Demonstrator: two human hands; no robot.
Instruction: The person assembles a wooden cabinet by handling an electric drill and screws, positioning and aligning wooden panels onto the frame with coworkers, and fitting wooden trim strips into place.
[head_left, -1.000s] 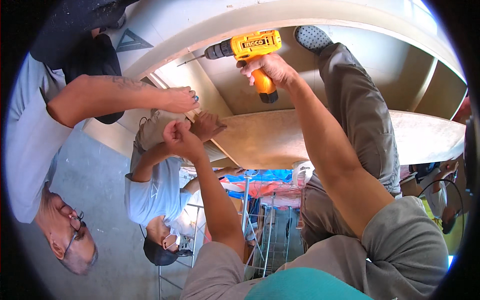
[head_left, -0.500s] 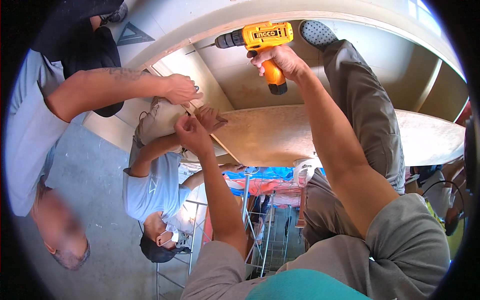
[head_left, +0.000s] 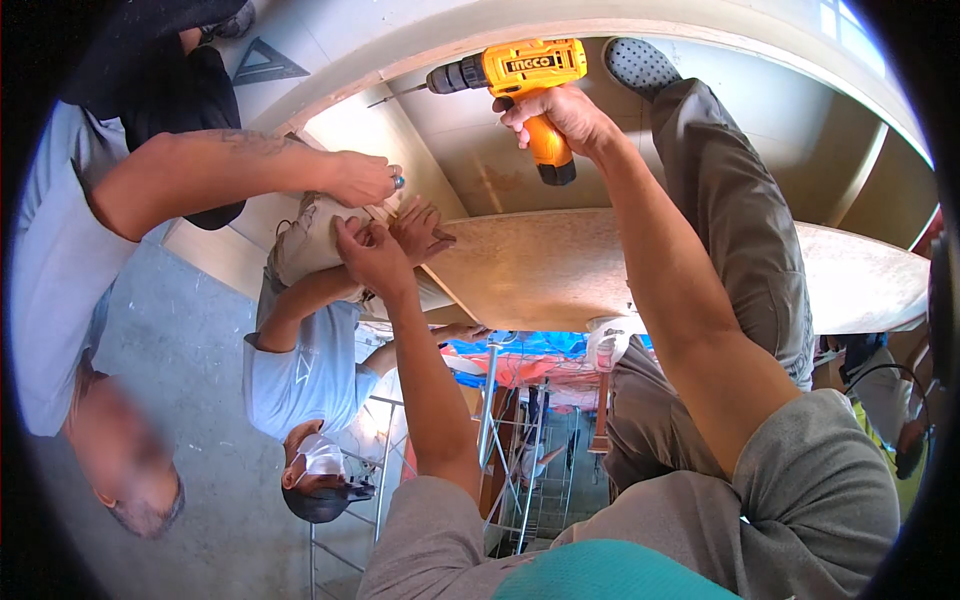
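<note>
My right hand (head_left: 565, 115) grips the handle of a yellow and black cordless drill (head_left: 535, 66), held level with its thin bit pointing left. My left hand (head_left: 378, 260) is raised beside the narrow edge of a wooden panel, fingertips drawn together; whatever they may pinch is too small to make out. Just right of it, a masked co-worker's hand (head_left: 418, 232) rests on the edge of the brown wooden panel (head_left: 540, 265). From the left, another person's hand (head_left: 365, 180), wearing a ring, reaches over the same edge.
A curved pale wooden rim (head_left: 640, 20) arches across the far side. A triangular square (head_left: 268, 64) lies at the upper left. Below the panel stand metal scaffolding (head_left: 520, 490) and blue and red sheeting (head_left: 530, 365). My shoe (head_left: 642, 66) is right of the drill.
My left hand has shifted slightly left, toward the other person's hand. The masked co-worker's head has turned. The drill stays almost still in my right hand.
</note>
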